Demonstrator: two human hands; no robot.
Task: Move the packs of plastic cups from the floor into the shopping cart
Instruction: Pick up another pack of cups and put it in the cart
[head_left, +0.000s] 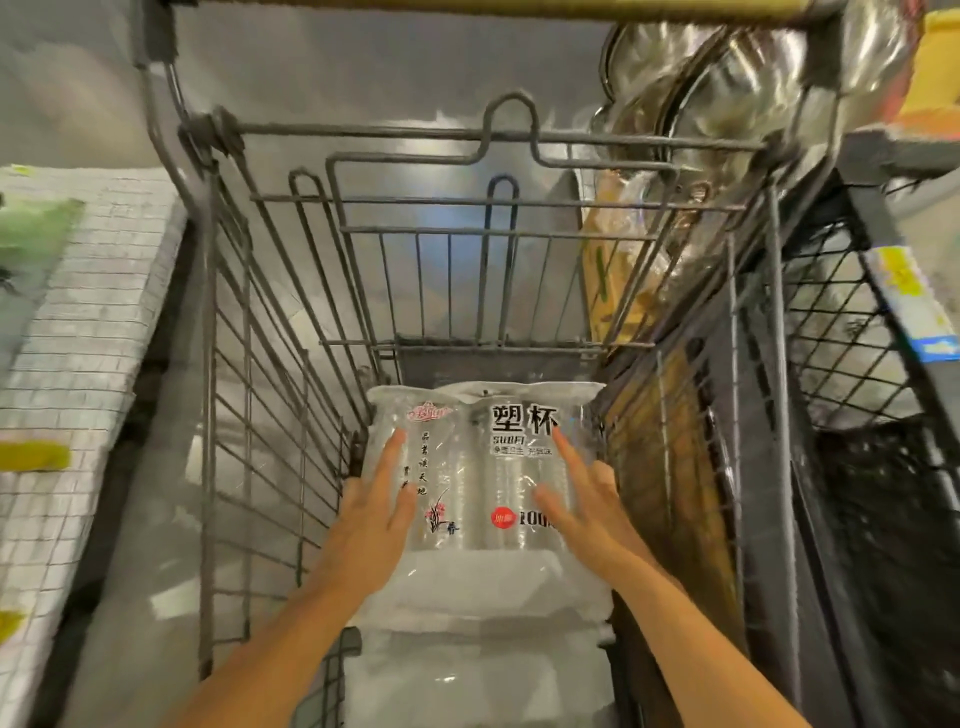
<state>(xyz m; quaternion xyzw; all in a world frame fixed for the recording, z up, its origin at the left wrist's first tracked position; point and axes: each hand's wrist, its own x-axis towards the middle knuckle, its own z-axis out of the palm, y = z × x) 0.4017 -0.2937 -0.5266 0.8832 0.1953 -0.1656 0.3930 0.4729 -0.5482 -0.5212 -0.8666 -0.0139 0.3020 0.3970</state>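
Observation:
A clear pack of plastic cups (480, 467) with black Chinese lettering and a red dot lies flat inside the grey wire shopping cart (270, 332), at its far end. My left hand (371, 519) rests flat on the pack's left side with fingers spread. My right hand (587, 499) lies flat on its right side, fingers also apart. Neither hand is closed around the pack. More clear packs (478, 623) lie under and nearer than the top one, filling the cart's floor toward me.
A pale gridded surface (78, 364) with green and yellow labels runs along the left. To the right stand a dark mesh rack (852, 332) and shiny metal bowls (727, 104). A brown package (613, 270) leans outside the cart's far right corner. Grey floor lies beyond.

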